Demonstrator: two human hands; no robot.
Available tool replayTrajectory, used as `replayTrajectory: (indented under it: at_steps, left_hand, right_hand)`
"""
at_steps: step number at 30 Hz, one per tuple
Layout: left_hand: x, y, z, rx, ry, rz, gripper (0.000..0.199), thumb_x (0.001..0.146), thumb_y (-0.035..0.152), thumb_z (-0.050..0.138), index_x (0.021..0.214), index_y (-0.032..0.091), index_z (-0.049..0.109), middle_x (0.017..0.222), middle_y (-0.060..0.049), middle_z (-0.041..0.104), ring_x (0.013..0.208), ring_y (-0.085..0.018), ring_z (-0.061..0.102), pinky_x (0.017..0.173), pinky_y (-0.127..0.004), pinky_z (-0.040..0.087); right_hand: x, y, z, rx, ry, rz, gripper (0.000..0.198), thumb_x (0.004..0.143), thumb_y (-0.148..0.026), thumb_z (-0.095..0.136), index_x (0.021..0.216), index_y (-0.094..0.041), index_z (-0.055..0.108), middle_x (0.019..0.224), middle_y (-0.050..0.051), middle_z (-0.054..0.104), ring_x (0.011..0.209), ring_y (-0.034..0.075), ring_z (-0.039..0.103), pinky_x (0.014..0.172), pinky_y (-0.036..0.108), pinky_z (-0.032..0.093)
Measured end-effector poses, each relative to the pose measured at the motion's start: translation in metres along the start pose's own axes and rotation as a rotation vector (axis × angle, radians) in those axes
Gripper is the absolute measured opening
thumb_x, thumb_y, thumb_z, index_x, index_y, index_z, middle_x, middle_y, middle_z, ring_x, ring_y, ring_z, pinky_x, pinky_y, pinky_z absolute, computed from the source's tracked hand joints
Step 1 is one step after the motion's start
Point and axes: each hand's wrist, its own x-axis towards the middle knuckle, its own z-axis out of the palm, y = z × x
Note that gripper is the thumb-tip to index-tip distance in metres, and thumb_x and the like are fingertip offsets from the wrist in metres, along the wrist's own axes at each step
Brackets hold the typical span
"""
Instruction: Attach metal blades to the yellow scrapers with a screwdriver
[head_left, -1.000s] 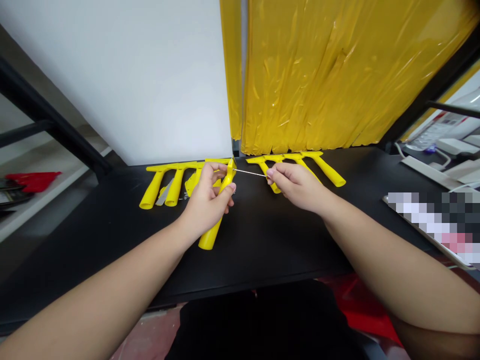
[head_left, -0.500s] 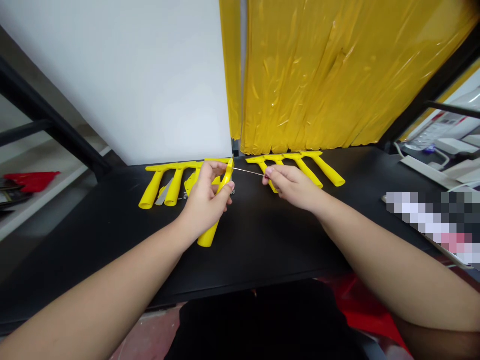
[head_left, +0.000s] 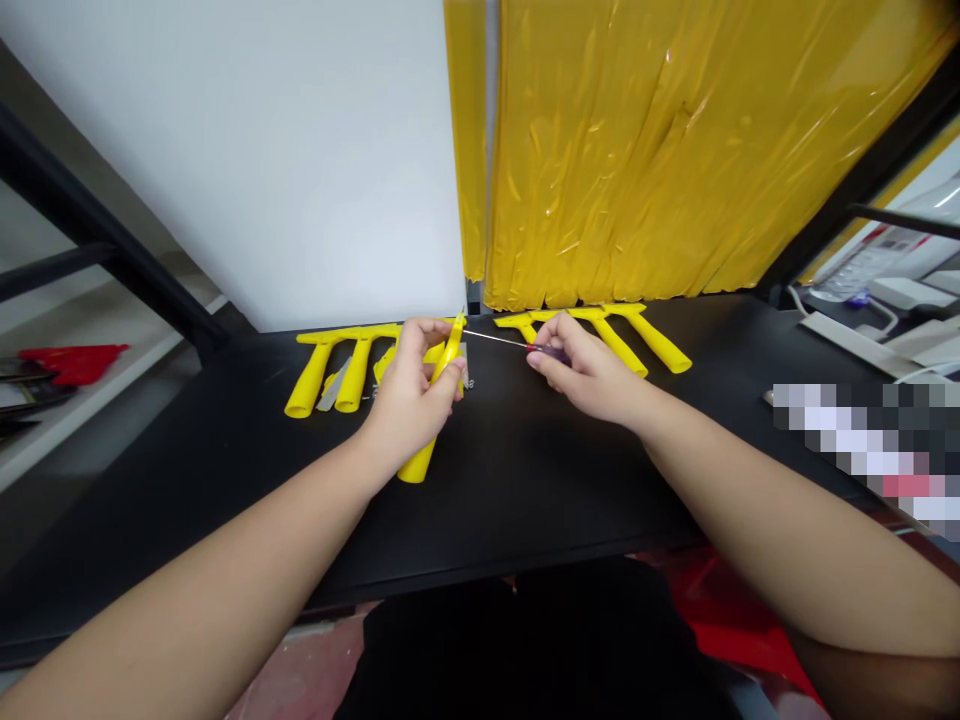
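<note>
My left hand (head_left: 420, 385) is closed round a yellow plastic scraper handle (head_left: 420, 460), its hollow tube end pointing down towards me. In my right hand (head_left: 574, 360) is a thin screwdriver (head_left: 495, 340) with a dark handle, held between the fingertips. The shaft runs left, and its tip meets the upper part of the yellow handle; the exact contact is too small to make out. Behind my left hand lie more yellow handles (head_left: 351, 375), a grey blade (head_left: 335, 385) and small metal screws, partly hidden. Another group of yellow handles (head_left: 622, 345) lies behind my right hand.
The black table (head_left: 525, 480) ends in front of my body. A white panel (head_left: 300, 150) and a yellow plastic-wrapped panel (head_left: 637, 150) stand along its back. Black frame bars (head_left: 142, 280) rise at the left. White shelves with a clear bottle (head_left: 847, 285) are at the right.
My right fingers have shifted on the screwdriver, and more of its dark handle now shows. The yellow handle in my left hand has moved only slightly. The view has shifted a little.
</note>
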Motion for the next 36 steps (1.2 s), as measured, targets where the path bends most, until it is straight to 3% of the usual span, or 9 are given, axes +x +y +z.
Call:
replayTrajectory:
  at_steps: [5, 10, 14, 18, 20, 24, 28, 34, 36]
  left_hand:
    - [0.001, -0.003, 0.000, 0.005, 0.004, 0.031, 0.035, 0.089, 0.021, 0.074, 0.118, 0.026, 0.055, 0.140, -0.009, 0.060, 0.062, -0.006, 0.061, 0.049, -0.017, 0.050]
    - [0.003, -0.006, -0.002, 0.005, 0.002, 0.002, 0.035, 0.089, 0.025, 0.074, 0.118, 0.027, 0.055, 0.139, -0.009, 0.059, 0.060, -0.007, 0.063, 0.043, -0.019, 0.049]
    - [0.003, -0.005, -0.001, -0.044, 0.014, -0.011, 0.038, 0.085, 0.022, 0.078, 0.115, 0.026, 0.055, 0.136, -0.007, 0.059, 0.060, -0.006, 0.061, 0.042, -0.017, 0.047]
    - [0.001, -0.003, 0.001, -0.072, 0.005, 0.025, 0.039, 0.083, 0.019, 0.079, 0.112, 0.026, 0.056, 0.132, -0.006, 0.060, 0.062, -0.007, 0.062, 0.045, -0.017, 0.048]
    - [0.001, -0.003, 0.000, -0.074, 0.003, 0.046, 0.039, 0.084, 0.019, 0.079, 0.113, 0.027, 0.056, 0.128, -0.005, 0.061, 0.063, -0.007, 0.062, 0.047, -0.018, 0.048]
    - [0.002, -0.002, -0.003, -0.053, -0.015, 0.065, 0.035, 0.088, 0.025, 0.076, 0.114, 0.026, 0.053, 0.119, -0.005, 0.062, 0.063, -0.009, 0.063, 0.046, -0.018, 0.046]
    - [0.002, -0.003, -0.004, -0.042, -0.039, 0.119, 0.033, 0.089, 0.026, 0.075, 0.110, 0.026, 0.050, 0.134, -0.007, 0.060, 0.066, -0.007, 0.063, 0.054, -0.020, 0.052]
    - [0.000, 0.006, -0.009, -0.037, -0.040, 0.185, 0.035, 0.083, 0.028, 0.082, 0.102, 0.026, 0.053, 0.145, -0.014, 0.061, 0.097, -0.021, 0.071, 0.069, -0.028, 0.057]
    - [0.000, 0.009, -0.012, -0.014, -0.035, 0.171, 0.036, 0.082, 0.029, 0.083, 0.101, 0.025, 0.054, 0.146, -0.016, 0.062, 0.104, -0.026, 0.071, 0.071, -0.030, 0.058]
  right_hand:
    - [0.005, 0.006, 0.004, 0.029, -0.001, 0.115, 0.058, 0.105, -0.068, 0.041, 0.074, -0.022, 0.055, 0.061, -0.003, 0.042, 0.056, 0.014, 0.041, 0.055, 0.030, 0.034]
    - [0.001, 0.000, 0.003, -0.036, 0.019, -0.030, 0.032, 0.100, -0.054, 0.063, 0.101, -0.025, 0.051, 0.073, -0.005, 0.049, 0.061, 0.015, 0.044, 0.059, 0.029, 0.036]
    - [0.001, -0.007, -0.001, -0.277, 0.160, -0.148, 0.029, 0.104, -0.048, 0.056, 0.091, -0.023, 0.056, 0.084, 0.004, 0.063, 0.074, 0.019, 0.056, 0.071, 0.035, 0.041]
    - [0.003, -0.005, 0.003, -0.079, 0.064, 0.038, 0.056, 0.108, -0.064, 0.039, 0.071, -0.024, 0.051, 0.063, 0.000, 0.049, 0.060, 0.018, 0.049, 0.062, 0.034, 0.038]
    - [0.002, -0.003, 0.006, 0.028, -0.002, 0.106, 0.052, 0.106, -0.067, 0.041, 0.076, -0.025, 0.049, 0.060, -0.003, 0.042, 0.054, 0.016, 0.042, 0.056, 0.032, 0.035]
    - [-0.004, -0.010, 0.005, -0.162, 0.087, -0.071, 0.030, 0.100, -0.051, 0.063, 0.095, -0.026, 0.047, 0.070, -0.004, 0.051, 0.060, 0.015, 0.044, 0.059, 0.031, 0.036]
    - [-0.009, -0.023, 0.004, -0.261, 0.215, -0.222, 0.031, 0.105, -0.047, 0.055, 0.084, -0.024, 0.053, 0.075, 0.002, 0.056, 0.067, 0.017, 0.050, 0.066, 0.034, 0.039]
    - [-0.003, -0.029, 0.001, 0.403, -0.164, 0.332, 0.053, 0.100, -0.066, 0.051, 0.068, -0.026, 0.042, 0.055, -0.007, 0.029, 0.046, 0.011, 0.020, 0.043, 0.028, 0.020]
    - [-0.003, -0.031, 0.000, 0.409, -0.192, 0.354, 0.051, 0.100, -0.062, 0.053, 0.067, -0.026, 0.040, 0.056, -0.008, 0.027, 0.046, 0.010, 0.018, 0.043, 0.027, 0.019]
